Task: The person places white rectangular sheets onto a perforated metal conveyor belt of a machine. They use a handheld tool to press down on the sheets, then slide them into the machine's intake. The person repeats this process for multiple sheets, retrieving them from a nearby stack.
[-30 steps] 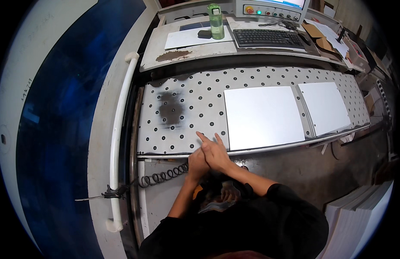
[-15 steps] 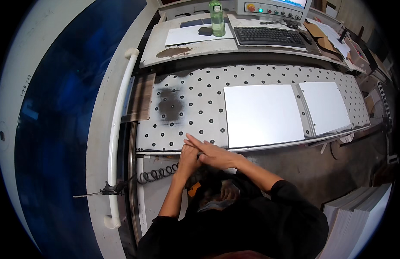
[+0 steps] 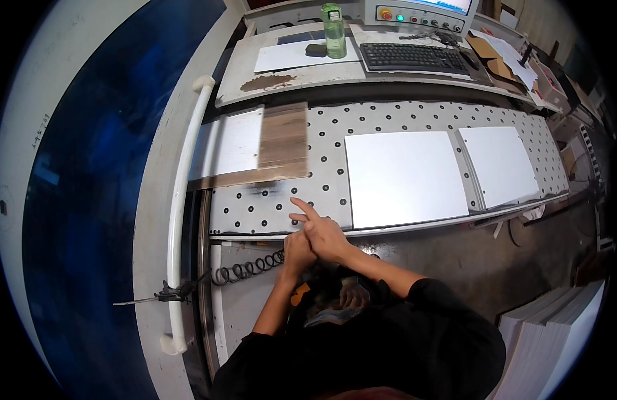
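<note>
My left hand [image 3: 297, 252] is curled into a loose fist in front of my body, close to the near edge of the perforated table [image 3: 325, 117]. Against it rests my right hand [image 3: 327, 239], with a couple of fingers stretched out toward the table. No object shows in either hand; where they touch, parts of the left fingers are hidden. Beyond them a brown wooden board [image 3: 283, 143] carrying a white panel [image 3: 236, 141] juts out from the machine at the left. On the table lie a large white panel [image 3: 407, 177] and a smaller white stack [image 3: 498, 167].
A white bar handle [image 3: 183, 220] runs along the machine's blue window [image 3: 95, 213]. At the back a shelf holds a green bottle [image 3: 334, 33], a keyboard [image 3: 415, 59] and a control panel [image 3: 418, 15]. A coiled hose [image 3: 245, 268] hangs below; stacked panels [image 3: 545, 340] stand lower right.
The wooden board has slid right out of the machine, bringing the white panel into view and covering most of the dark smudge. My hands shifted slightly right, with the right fingers spreading more.
</note>
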`<state>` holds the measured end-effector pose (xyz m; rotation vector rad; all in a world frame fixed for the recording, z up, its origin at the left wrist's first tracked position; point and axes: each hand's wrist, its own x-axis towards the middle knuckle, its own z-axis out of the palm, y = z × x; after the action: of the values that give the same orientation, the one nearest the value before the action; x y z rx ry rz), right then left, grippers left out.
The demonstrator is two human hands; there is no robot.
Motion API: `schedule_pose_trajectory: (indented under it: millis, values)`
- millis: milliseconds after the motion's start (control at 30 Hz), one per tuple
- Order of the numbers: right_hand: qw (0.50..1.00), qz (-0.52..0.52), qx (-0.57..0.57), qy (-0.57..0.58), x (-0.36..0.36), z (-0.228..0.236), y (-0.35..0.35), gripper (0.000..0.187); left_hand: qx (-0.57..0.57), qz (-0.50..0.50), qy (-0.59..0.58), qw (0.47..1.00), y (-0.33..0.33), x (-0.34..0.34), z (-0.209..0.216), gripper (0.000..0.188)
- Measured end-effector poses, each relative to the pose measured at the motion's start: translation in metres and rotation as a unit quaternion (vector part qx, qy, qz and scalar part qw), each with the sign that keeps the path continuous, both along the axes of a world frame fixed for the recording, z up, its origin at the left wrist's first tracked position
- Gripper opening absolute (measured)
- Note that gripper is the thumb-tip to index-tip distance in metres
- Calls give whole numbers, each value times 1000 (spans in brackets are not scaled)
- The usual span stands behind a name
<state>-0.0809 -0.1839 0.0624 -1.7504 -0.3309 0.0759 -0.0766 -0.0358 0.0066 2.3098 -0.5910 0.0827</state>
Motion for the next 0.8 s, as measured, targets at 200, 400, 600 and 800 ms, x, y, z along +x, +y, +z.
schedule_pose_trajectory:
  millis: [200,400,600,800]
  values:
    - [997,-67,10,-37,3,-3,10,81,-59,30,-7,998,-12,-7,14,20]
    - [998,10,58,-2,14,3,16,81,-120,138,17,983,-1,-11,30,39]
    - [992,29,118,-18,26,14,2,56,19,389,-337,857,77,-67,49,66]
    - [994,93,45,43,23,6,12,43,71,621,-376,684,143,-93,115,90]
